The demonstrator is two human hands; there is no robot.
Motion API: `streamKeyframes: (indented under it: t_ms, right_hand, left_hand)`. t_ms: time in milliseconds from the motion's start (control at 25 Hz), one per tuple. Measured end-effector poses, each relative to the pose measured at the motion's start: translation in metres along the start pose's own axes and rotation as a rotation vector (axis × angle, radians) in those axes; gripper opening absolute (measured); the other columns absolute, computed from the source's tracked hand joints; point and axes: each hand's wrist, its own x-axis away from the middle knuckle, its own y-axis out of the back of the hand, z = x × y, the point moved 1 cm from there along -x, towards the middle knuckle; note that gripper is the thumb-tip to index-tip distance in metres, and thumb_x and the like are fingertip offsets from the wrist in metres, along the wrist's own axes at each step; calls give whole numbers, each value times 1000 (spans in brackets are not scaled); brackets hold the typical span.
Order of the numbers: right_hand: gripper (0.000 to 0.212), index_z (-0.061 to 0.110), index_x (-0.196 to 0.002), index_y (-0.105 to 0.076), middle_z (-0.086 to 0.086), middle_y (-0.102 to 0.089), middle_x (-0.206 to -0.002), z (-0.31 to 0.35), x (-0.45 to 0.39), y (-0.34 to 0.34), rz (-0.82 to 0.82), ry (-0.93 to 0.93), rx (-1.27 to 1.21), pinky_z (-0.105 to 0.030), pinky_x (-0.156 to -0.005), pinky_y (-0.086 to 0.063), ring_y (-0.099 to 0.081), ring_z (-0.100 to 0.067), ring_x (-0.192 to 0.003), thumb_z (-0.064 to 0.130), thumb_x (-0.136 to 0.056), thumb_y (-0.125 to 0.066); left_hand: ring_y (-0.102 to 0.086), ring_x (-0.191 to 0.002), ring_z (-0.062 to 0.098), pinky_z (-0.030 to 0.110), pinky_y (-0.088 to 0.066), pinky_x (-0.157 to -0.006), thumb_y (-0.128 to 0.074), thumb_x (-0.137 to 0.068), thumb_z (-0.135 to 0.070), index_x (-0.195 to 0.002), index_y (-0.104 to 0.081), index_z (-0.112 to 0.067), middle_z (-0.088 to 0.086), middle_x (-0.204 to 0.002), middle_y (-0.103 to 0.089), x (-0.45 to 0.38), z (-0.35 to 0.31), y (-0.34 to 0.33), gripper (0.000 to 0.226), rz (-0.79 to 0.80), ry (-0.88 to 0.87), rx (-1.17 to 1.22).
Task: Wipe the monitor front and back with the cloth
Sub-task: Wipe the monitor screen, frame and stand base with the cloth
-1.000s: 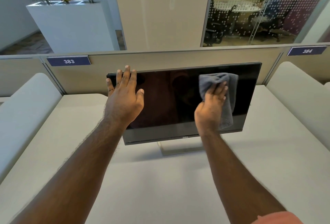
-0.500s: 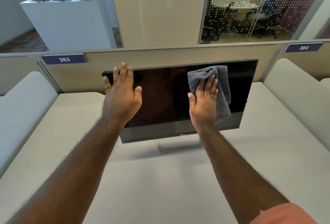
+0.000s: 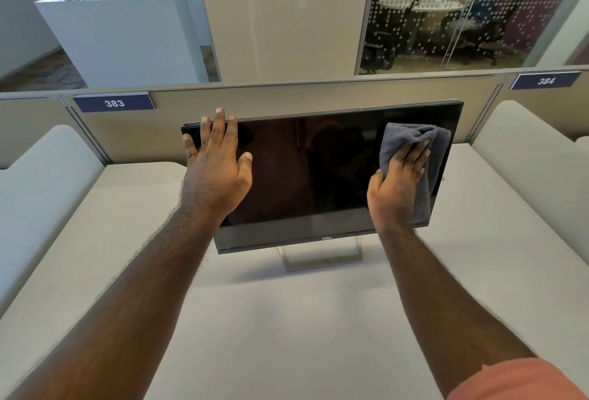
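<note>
Standing on the pale surface (image 3: pixel 287 320) against the partition, the monitor (image 3: pixel 306 176) faces the person with its dark screen tilted back a little on its stand (image 3: pixel 322 256). The left hand (image 3: pixel 216 170) lies flat on the screen's upper left corner, fingers straight and reaching the top edge. The right hand (image 3: pixel 395 183) presses the grey cloth (image 3: pixel 414 145) against the right part of the screen, fingers extended over the bunched fabric.
</note>
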Motion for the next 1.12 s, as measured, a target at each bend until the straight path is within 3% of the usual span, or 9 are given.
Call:
streamKeyframes:
  t_ms: [200, 360, 400, 520, 560, 760, 960, 1040, 1120]
  right_hand:
    - [88, -3, -153, -9, -30, -6, -159, -5, 65, -25, 248, 59, 224, -44, -121, -10, -9, -44, -148, -8, -77, -52]
    - [85, -2, -152, -11, -31, -2, -158, 1, 132, -48, 547, 163, 276, -45, -121, -5, -9, -45, -148, -2, -77, -51]
    - [86, -3, -152, -15, -32, -7, -158, 6, 146, -51, 605, 203, 286, -46, -120, -9, -14, -45, -147, 1, -76, -56]
    - [85, -5, -138, -47, -28, -44, -144, 21, 180, -55, 706, 315, 260, -49, -106, -43, -47, -45, -131, 5, -59, -78]
    - [86, -4, -138, -48, -26, -46, -144, 25, 187, -56, 703, 355, 224, -49, -103, -46, -49, -44, -130, 5, -59, -79]
    - [87, 8, -155, -10, -14, -8, -163, 40, 208, -66, 766, 509, 164, -44, -120, -20, -12, -35, -149, 9, -84, -59]
    - [76, 8, -154, -19, -9, -15, -162, 12, 191, -64, 725, 476, 145, -42, -121, -19, -19, -27, -149, 13, -89, -58]
    - [70, 5, -151, -22, -12, -21, -160, -18, 181, -56, 646, 398, 159, -38, -122, -7, -23, -32, -147, 13, -91, -58]
    - [69, 6, -151, -6, -15, -6, -162, -49, 168, -46, 631, 258, 241, -34, -120, 9, -10, -33, -150, 10, -96, -47]
  left_hand:
    - [15, -149, 24, 50, 10, -118, -35, -99, -34, -156, 1, -19, 2, -164, 12, 3, 1, -6, 69, 2, -1, -17]
    - [17, -148, 24, 53, 6, -118, -34, -97, -34, -155, 3, -19, 2, -163, 15, 8, 3, -13, 71, 5, -14, -8]
    - [17, -148, 24, 53, 6, -118, -34, -97, -34, -156, 2, -19, 2, -163, 15, 10, 3, -15, 71, 0, -17, -3]
    - [18, -148, 22, 51, 6, -118, -34, -97, -32, -156, 2, -19, 0, -163, 16, 17, 9, -21, 70, -20, -14, 7]
    - [19, -147, 22, 51, 6, -119, -35, -97, -32, -155, 3, -19, -1, -163, 17, 20, 11, -23, 70, -20, -12, 10]
    - [20, -147, 20, 50, 7, -118, -34, -97, -32, -155, 3, -19, -2, -162, 19, 27, 21, -28, 71, -22, -10, -15]
    - [19, -148, 20, 50, 8, -118, -33, -97, -32, -155, 3, -19, -3, -162, 18, 25, 24, -26, 70, -28, -19, -22]
    - [19, -148, 20, 50, 8, -118, -32, -97, -32, -155, 3, -19, -3, -162, 18, 26, 24, -26, 70, -27, -24, -18]
    - [19, -148, 20, 50, 7, -118, -32, -96, -33, -156, 3, -19, -4, -162, 19, 25, 25, -26, 70, -28, -27, -16]
